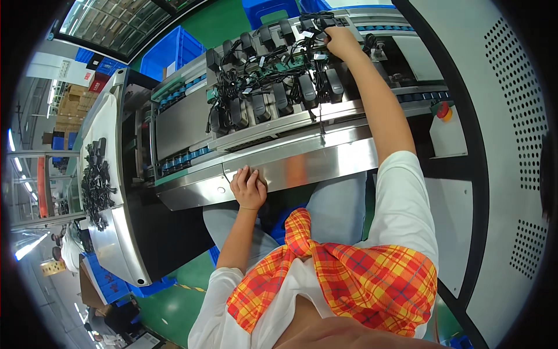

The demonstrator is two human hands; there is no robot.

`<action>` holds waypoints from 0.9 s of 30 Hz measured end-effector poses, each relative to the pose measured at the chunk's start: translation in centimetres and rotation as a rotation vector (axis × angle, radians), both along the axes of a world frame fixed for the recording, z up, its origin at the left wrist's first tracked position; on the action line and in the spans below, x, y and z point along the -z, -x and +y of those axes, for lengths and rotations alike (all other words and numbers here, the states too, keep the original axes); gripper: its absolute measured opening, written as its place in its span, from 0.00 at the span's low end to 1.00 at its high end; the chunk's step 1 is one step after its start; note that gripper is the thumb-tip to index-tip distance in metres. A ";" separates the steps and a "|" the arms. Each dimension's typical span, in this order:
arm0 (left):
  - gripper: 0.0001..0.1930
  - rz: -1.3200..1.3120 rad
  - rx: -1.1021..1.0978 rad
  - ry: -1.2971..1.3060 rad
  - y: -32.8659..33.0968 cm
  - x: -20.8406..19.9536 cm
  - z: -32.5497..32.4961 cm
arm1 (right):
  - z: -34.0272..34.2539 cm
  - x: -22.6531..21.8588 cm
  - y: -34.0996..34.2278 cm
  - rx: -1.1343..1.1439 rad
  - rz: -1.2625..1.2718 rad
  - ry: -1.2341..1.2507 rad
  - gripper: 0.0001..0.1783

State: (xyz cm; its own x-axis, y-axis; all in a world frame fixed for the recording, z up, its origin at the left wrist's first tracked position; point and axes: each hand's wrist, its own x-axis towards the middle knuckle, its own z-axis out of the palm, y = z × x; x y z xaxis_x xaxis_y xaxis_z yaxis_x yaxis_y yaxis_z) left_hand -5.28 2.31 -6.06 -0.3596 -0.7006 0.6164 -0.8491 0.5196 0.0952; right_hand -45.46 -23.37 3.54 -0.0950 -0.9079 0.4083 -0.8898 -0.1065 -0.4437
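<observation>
Two rows of black power adapters [260, 107] with bundled cables [235, 84] lie on a metal fixture on the conveyor in front of me. At the far right end of the back row, my right hand [342, 42] is closed on a black power adapter [317, 24]; its fingertips are partly hidden. My left hand [249, 187] lies on the shiny steel front panel [296, 168], fingers stretched out, holding nothing. Green circuit boards [296, 63] show among the cables between the rows.
A blue crate [172, 53] stands behind the conveyor. Another pile of black cables [97, 180] lies on the machine top at left. A red and yellow emergency button [443, 111] sits at right, beside a black frame post [478, 174]. Blue stools [270, 11] stand at the back.
</observation>
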 end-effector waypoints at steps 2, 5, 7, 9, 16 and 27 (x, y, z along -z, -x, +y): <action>0.18 0.001 0.002 0.004 0.0 0.1 0.1 | 0.3 0.1 0.4 -0.010 0.006 -0.038 0.06; 0.18 0.006 0.012 0.007 0.4 0.1 0.0 | 0.9 -0.7 1.4 -0.048 0.031 -0.088 0.07; 0.18 0.011 0.012 0.010 0.6 0.2 -0.1 | 1.2 -1.3 2.0 -0.092 0.068 -0.142 0.08; 0.18 0.013 0.015 0.010 0.6 0.3 -0.4 | 1.2 -1.7 1.8 -0.097 0.074 -0.121 0.07; 0.18 0.083 0.027 0.004 -0.5 -0.5 -1.2 | -2.5 -0.6 0.5 -0.128 0.219 -0.111 0.11; 0.12 0.186 0.110 0.086 0.9 -0.6 -0.3 | -9.4 7.6 12.4 -0.147 0.542 -0.259 0.18</action>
